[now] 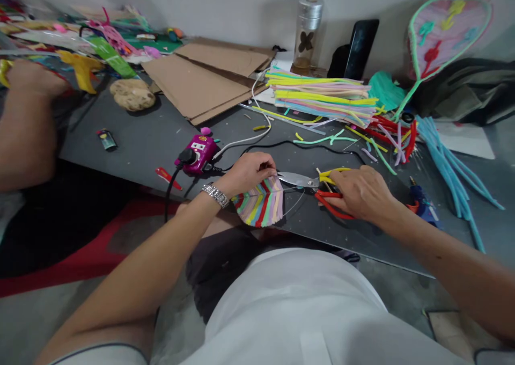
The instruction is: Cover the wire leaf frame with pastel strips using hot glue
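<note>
My left hand [248, 173] pinches the top of a striped, leaf-shaped piece of coloured pipe cleaners [260, 203], which rests on the dark grey board [153, 139]. A steel watch sits on that wrist. My right hand [360, 193] is closed round the red handles of a pair of scissors [300, 180]. The blades point left and their tips meet the leaf beside my left fingers. A yellow pipe cleaner [333, 173] lies just above my right hand.
A stack of pastel pipe cleaners [322, 95] lies at the back, with loose red and blue ones to the right. A purple power strip [197, 153], a blue glue gun [422, 203], cardboard [209, 75], a glass bottle [306, 32] and a phone [360, 45] stand about. Another person's arm [24, 123] is at the left.
</note>
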`<action>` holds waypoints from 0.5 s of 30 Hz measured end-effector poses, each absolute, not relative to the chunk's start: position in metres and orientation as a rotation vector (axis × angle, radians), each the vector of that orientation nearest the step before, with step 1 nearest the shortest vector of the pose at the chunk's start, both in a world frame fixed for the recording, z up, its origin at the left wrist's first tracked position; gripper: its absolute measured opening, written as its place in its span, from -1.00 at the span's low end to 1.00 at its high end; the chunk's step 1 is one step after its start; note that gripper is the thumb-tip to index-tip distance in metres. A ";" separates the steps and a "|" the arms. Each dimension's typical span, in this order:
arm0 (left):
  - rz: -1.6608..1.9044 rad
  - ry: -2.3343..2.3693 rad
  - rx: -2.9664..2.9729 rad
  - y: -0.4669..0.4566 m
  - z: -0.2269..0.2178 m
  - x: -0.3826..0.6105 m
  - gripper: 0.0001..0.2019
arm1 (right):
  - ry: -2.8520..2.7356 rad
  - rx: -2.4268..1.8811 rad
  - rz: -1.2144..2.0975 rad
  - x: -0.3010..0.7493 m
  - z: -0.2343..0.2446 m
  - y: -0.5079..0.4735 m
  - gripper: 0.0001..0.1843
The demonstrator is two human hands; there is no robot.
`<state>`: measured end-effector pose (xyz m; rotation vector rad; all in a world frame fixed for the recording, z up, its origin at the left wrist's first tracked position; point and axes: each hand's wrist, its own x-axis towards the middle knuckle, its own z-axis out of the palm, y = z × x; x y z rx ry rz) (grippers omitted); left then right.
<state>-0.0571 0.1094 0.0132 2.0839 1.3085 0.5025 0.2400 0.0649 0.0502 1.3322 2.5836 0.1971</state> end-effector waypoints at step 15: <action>0.513 1.304 2.064 0.109 0.011 -0.057 -0.88 | 2.499 1.240 0.124 0.234 0.053 0.078 -0.45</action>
